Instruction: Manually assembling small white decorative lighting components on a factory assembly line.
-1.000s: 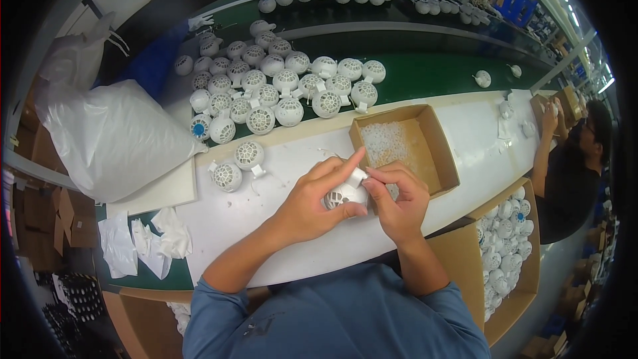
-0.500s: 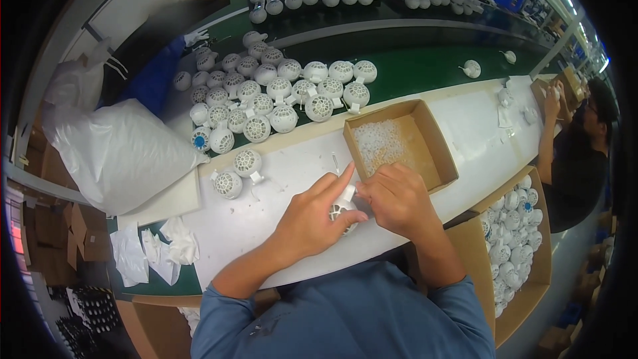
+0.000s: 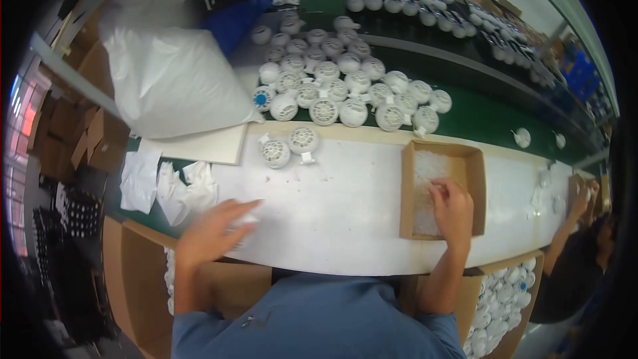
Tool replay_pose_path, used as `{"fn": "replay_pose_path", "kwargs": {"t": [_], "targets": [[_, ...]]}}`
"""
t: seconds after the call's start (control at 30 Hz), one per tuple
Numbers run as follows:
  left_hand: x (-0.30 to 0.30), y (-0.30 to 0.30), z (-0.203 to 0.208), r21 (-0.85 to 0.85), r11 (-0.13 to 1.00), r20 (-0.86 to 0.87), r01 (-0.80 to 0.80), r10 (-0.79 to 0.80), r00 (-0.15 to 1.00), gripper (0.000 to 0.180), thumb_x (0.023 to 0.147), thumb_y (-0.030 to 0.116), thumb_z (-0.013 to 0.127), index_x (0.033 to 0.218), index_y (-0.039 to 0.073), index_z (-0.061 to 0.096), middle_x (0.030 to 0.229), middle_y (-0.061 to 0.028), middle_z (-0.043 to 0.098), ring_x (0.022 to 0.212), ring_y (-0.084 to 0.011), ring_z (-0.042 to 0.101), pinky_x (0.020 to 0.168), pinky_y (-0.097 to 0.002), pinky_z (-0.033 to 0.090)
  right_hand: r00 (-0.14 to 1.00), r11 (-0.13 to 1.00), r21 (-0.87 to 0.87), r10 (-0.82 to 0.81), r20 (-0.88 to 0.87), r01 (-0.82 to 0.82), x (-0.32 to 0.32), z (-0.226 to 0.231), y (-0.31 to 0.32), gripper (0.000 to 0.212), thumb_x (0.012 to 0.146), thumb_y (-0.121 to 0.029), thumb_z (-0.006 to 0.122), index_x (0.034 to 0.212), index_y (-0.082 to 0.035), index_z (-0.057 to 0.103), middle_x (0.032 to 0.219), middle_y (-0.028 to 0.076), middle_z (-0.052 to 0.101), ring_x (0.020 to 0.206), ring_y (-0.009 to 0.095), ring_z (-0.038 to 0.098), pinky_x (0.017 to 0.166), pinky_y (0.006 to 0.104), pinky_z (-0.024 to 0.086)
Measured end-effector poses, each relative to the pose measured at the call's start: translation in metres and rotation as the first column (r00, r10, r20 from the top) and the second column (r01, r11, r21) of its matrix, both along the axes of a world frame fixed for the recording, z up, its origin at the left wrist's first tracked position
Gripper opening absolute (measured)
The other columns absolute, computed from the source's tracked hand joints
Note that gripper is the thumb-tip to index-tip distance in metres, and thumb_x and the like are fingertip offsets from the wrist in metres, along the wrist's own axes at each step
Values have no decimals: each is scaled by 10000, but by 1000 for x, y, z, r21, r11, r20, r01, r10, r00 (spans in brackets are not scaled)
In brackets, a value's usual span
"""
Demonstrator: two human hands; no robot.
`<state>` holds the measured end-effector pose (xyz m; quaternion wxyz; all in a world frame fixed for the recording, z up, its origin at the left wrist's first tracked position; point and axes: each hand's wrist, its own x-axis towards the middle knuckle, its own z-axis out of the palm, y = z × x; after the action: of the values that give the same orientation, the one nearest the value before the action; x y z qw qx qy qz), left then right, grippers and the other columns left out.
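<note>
My left hand (image 3: 214, 231), smeared by motion, is at the left over the table's near edge. Its thumb and fingers are around a white ball-shaped unit (image 3: 247, 221), mostly hidden and blurred. My right hand (image 3: 454, 211) reaches into a shallow cardboard box (image 3: 407, 193), fingertips pinched at the small translucent pieces (image 3: 426, 221) inside; what they grip is too small to make out. Two white ball-shaped units with grilles (image 3: 275, 153) lie on the white tabletop (image 3: 332, 206) beyond my left hand.
Many more grilled balls (image 3: 323, 112) cover the green surface behind. A large white bag (image 3: 173, 83) bulges at the left, near crumpled white bags (image 3: 189, 189). Open cartons stand below at the left (image 3: 139, 286) and right (image 3: 508, 339). A co-worker's hand (image 3: 583, 201) is far right.
My hands have parted. The left carried the ball-shaped unit left toward the near edge; the right moved from it into the cardboard box. The whole view has shifted too.
</note>
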<state>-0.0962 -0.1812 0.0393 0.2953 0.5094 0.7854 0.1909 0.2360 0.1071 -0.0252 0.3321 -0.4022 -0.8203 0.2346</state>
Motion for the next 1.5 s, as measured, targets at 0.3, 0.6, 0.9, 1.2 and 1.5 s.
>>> {"fn": "replay_pose_path", "kwargs": {"t": [0.3, 0.6, 0.9, 1.2, 1.5], "targets": [[-34, -166, -53, 19, 811, -379, -585, 548, 746, 348, 954, 150, 660, 1286, 48, 674, 1072, -135, 686, 885, -243, 676, 803, -360, 542, 929, 947, -321, 110, 353, 10, 1, -21, 12, 119, 823, -96, 769, 879, -5, 715, 729, 152, 683, 676, 285, 663, 645, 389, 512], [-18, 49, -59, 275, 936, -186, -220, 277, 943, 575, 907, 254, 737, 1445, 184, 546, 1241, -172, 610, 1100, -351, 633, 929, -417, 516, 964, 962, -244, 174, 199, -123, 1, -32, 13, 114, 820, -43, 762, 900, 24, 716, 717, 117, 684, 614, 202, 609, 599, 332, 482], [-24, 111, -114, 277, 918, -242, -285, 354, 903, 667, 890, 318, 777, 1462, 175, 466, 1192, -143, 602, 1135, -329, 623, 892, -394, 545, 995, 946, -312, 97, 19, -86, 9, -26, 13, 104, 852, -2, 736, 955, 18, 741, 729, 75, 661, 622, 92, 538, 589, 256, 442], [-5, 81, -62, 158, 631, 976, -759, 17, 218, 425, 1015, 322, 595, 1355, 133, 424, 1265, -107, 527, 1062, -372, 676, 750, -508, 601, 988, 989, -140, 23, -151, -44, 6, -24, 13, 120, 874, 36, 716, 989, 22, 748, 831, 81, 674, 674, 110, 543, 622, 254, 447], [40, 151, -26, 619, 732, 781, -284, -612, 124, 292, 980, 197, 634, 1206, 91, 481, 1104, -123, 628, 1018, -375, 683, 804, -446, 579, 792, 926, -224, 115, -599, -304, -14, 15, -32, 205, 858, 118, 685, 1054, 67, 713, 923, 107, 685, 827, 136, 623, 718, 242, 502]]}}
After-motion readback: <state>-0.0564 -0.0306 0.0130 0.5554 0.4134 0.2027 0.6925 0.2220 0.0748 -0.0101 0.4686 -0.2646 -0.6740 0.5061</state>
